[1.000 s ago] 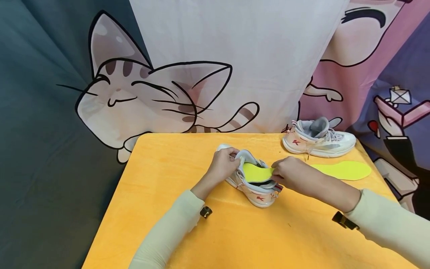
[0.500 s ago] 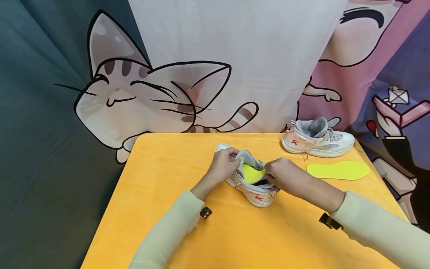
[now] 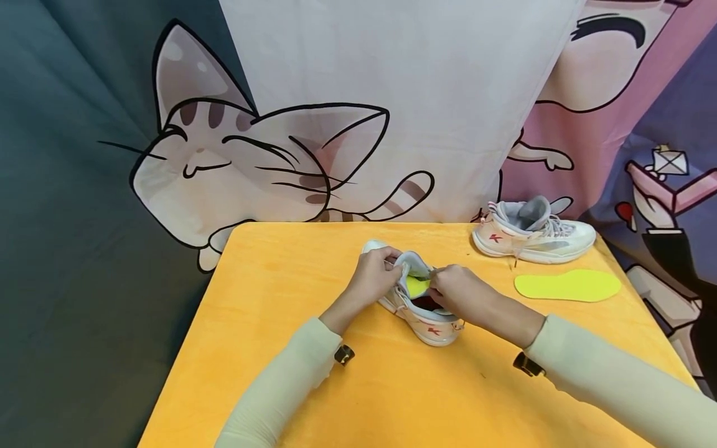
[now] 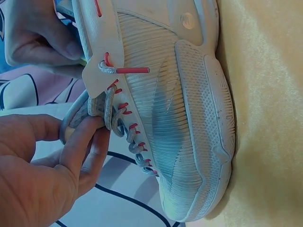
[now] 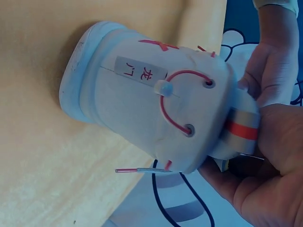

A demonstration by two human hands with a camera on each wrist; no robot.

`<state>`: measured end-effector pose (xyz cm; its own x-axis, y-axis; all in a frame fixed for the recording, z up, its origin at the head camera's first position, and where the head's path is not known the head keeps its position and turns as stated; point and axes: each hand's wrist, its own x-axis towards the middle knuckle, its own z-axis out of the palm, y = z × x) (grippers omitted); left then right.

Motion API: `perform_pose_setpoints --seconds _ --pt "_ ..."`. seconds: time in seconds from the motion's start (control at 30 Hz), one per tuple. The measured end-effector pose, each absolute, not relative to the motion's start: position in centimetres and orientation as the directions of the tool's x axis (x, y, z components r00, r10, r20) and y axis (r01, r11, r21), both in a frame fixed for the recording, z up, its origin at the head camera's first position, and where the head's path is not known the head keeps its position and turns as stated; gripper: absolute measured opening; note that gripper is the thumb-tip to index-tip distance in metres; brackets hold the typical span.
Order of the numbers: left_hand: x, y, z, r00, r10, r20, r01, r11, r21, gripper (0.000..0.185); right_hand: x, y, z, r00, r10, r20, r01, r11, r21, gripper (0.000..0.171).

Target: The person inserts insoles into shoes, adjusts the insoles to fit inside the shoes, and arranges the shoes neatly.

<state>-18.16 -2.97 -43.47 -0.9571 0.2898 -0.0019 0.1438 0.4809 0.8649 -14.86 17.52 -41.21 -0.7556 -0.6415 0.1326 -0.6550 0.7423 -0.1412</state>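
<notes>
Right hand has shifted picture-left since the earlier frames, deeper over the mouth of the near sneaker; less of the yellow-green insole shows now. Left hand keeps its place.

Grip, left: thumb and fingers pinch the padded tongue, just beside the laces. Grip, right: fingers curl at the collar and appear to pinch the insole's rear part; the exact contact is hidden behind the hand.

Key relation: insole sits partly inside the sneaker, visible portion directly picture-left of the right fingertips, pointing toward the toe. Sneaker's long axis runs from toe at upper left to heel at lower right. Right hand is at the insole itself; left hand is nearer the toe, near the insole but apart from it. Dark gap shows at the heel end of the opening.

Surface: sneaker upright, sole on a yellow-covered table. Second sneaker and a loose flat insole lie right of centre, toward the table's right edge. Behind: fabric backdrop, cartoon cat print at upper left.
</notes>
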Motion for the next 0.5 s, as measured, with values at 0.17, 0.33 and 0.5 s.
perform_pose_setpoints --seconds 0.17,0.33,0.5 --pt "-18.14 -2.90 -43.46 -0.958 0.287 0.004 0.152 0.494 0.856 0.022 -15.23 17.04 -41.47 -0.764 -0.630 0.138 -0.645 0.750 -0.150 0.024" --pt "-18.26 -2.95 -43.52 -0.957 0.289 0.001 0.149 0.491 0.858 0.023 -15.26 16.73 -41.45 -0.772 -0.622 0.130 -0.635 0.757 -0.154 0.026" --pt "-18.26 -2.95 -43.56 -0.956 0.292 0.001 0.149 0.485 0.862 0.023 -15.18 16.63 -41.40 -0.783 -0.611 0.116 -0.622 0.769 -0.147 0.028"
